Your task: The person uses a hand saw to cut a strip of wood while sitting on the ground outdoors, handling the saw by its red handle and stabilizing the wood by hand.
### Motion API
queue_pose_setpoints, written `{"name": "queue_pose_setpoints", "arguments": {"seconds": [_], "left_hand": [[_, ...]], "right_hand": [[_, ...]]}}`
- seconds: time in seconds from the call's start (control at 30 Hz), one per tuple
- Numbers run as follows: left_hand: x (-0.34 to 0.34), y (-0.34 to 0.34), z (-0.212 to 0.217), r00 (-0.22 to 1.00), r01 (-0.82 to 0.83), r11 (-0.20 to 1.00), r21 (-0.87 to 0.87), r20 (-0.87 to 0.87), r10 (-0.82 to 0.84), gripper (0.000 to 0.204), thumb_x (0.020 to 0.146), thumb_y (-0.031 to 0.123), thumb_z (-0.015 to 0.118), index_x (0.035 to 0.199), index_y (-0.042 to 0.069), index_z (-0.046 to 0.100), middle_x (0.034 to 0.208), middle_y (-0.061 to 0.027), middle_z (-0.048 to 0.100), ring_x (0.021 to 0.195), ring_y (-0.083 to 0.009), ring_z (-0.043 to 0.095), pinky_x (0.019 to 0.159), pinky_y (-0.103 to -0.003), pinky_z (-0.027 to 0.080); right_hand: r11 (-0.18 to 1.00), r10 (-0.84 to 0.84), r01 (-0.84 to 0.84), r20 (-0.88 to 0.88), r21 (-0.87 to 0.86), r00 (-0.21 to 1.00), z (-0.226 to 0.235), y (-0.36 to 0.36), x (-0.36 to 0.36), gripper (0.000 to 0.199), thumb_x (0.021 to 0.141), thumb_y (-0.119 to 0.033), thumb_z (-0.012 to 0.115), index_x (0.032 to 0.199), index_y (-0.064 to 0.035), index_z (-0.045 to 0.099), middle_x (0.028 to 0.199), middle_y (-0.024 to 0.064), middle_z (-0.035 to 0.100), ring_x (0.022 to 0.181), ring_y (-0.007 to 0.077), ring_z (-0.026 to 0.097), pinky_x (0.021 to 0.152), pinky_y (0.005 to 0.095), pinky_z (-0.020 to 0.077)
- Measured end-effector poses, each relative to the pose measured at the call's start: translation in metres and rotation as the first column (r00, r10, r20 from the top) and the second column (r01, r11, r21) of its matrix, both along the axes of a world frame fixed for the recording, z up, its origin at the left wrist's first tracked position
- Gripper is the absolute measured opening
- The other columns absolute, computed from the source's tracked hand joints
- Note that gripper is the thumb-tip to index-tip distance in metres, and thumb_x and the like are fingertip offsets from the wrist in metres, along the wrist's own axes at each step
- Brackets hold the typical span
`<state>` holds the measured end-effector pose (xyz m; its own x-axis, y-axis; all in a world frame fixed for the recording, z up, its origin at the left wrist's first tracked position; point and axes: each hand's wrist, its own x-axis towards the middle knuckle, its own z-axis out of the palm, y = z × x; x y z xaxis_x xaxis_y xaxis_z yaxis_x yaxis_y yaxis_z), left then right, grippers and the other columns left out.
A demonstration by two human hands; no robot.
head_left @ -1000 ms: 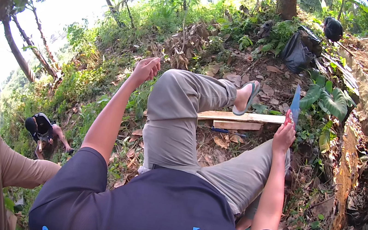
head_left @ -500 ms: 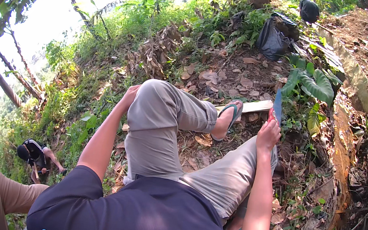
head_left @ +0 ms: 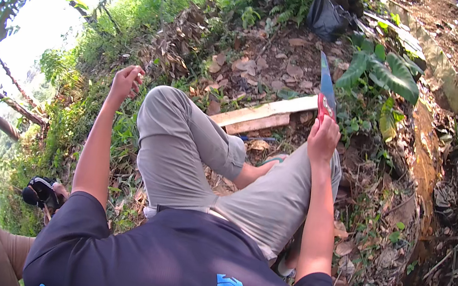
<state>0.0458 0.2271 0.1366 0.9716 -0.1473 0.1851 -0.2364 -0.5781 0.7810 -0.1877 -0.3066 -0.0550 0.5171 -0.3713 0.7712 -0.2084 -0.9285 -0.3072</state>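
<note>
A hand saw (head_left: pixel 327 86) with a blue blade and a red handle is gripped in my right hand (head_left: pixel 324 137), over my right knee. Its blade points up and away, past the right end of a pale wooden board (head_left: pixel 273 113). A shorter board (head_left: pixel 257 123) lies against the near side of that one on the ground. My left hand (head_left: pixel 127 81) is raised beyond my left knee, its fingers loosely bent, and nothing shows in it. Part of my sandalled foot (head_left: pixel 263 169) is just this side of the boards.
Dry leaves and weeds cover the slope. A black plastic bag (head_left: pixel 328 14) sits uphill, near a broad-leaved plant (head_left: pixel 385 74). A thin blue item (head_left: pixel 252 138) lies under the boards. Another person (head_left: pixel 44 193) bends low at the left; someone's trousered leg (head_left: pixel 1 249) is at the lower left.
My left hand has lifted off my left knee and moved left. The saw has shifted left and higher in view. My bent leg has lowered, showing more of the boards; the view has tilted down.
</note>
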Motion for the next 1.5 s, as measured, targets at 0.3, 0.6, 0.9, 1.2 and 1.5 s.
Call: {"name": "queue_pose_setpoints", "arguments": {"seconds": [0.3,0.6,0.9,1.2,1.5], "left_hand": [[0.051,-0.151,-0.082,0.878,0.432,0.896,0.105,-0.278,-0.39,0.027,0.1,0.026,0.064,0.121,0.01,0.067,0.087,-0.0022,0.072,0.067,-0.0086,0.067,0.052,-0.024,0.051],[0.042,-0.196,-0.276,0.67,0.691,0.712,0.124,-0.482,-0.565,0.041,0.094,0.025,0.07,0.13,0.006,0.063,0.119,-0.0157,0.069,0.106,-0.0252,0.069,0.091,-0.038,0.056],[0.059,-0.185,-0.34,0.795,0.567,0.819,0.092,-0.322,-0.514,0.036,0.09,0.004,0.064,0.126,0.003,0.064,0.124,-0.0127,0.066,0.114,-0.0237,0.064,0.099,-0.036,0.052],[0.033,-0.169,-0.316,0.83,0.46,0.883,-0.094,-0.308,-0.465,0.034,0.091,0.01,0.068,0.124,0.004,0.067,0.119,-0.0111,0.069,0.106,-0.0222,0.067,0.095,-0.035,0.054],[0.056,-0.151,-0.316,0.741,0.559,0.826,-0.075,-0.403,-0.538,0.036,0.09,0.006,0.065,0.125,0.005,0.065,0.118,-0.015,0.067,0.109,-0.026,0.065,0.096,-0.038,0.052]], "right_hand": [[0.971,0.193,-0.186,-0.033,0.149,0.981,-0.016,0.009,0.027,0.021,0.1,-0.021,0.061,0.11,-0.0035,0.057,0.097,0.0142,0.063,0.091,0.0344,0.06,0.08,0.0476,0.0475],[0.55,0.25,-0.31,0.201,0.775,0.947,-0.013,0.061,-0.011,0.021,0.105,-0.017,0.056,0.117,0.0007,0.058,0.099,0.0065,0.061,0.085,0.0123,0.056,0.078,0.0277,0.0474],[0.407,0.127,-0.34,0.315,0.848,0.94,0.013,0.116,-0.031,0.024,0.108,-0.02,0.05,0.117,0.0012,0.055,0.094,0.0028,0.057,0.084,0.0093,0.05,0.08,0.0255,0.0425],[0.522,0.125,-0.298,0.274,0.799,0.953,0.0,0.151,-0.034,0.024,0.107,-0.015,0.051,0.12,0.0046,0.053,0.098,0.0077,0.058,0.088,0.0123,0.055,0.082,0.0275,0.0465],[0.577,0.01,-0.244,0.292,0.779,0.956,-0.001,0.154,-0.043,0.023,0.108,-0.016,0.05,0.118,0.0038,0.053,0.098,0.0061,0.057,0.087,0.0109,0.053,0.08,0.0262,0.0457]]}}
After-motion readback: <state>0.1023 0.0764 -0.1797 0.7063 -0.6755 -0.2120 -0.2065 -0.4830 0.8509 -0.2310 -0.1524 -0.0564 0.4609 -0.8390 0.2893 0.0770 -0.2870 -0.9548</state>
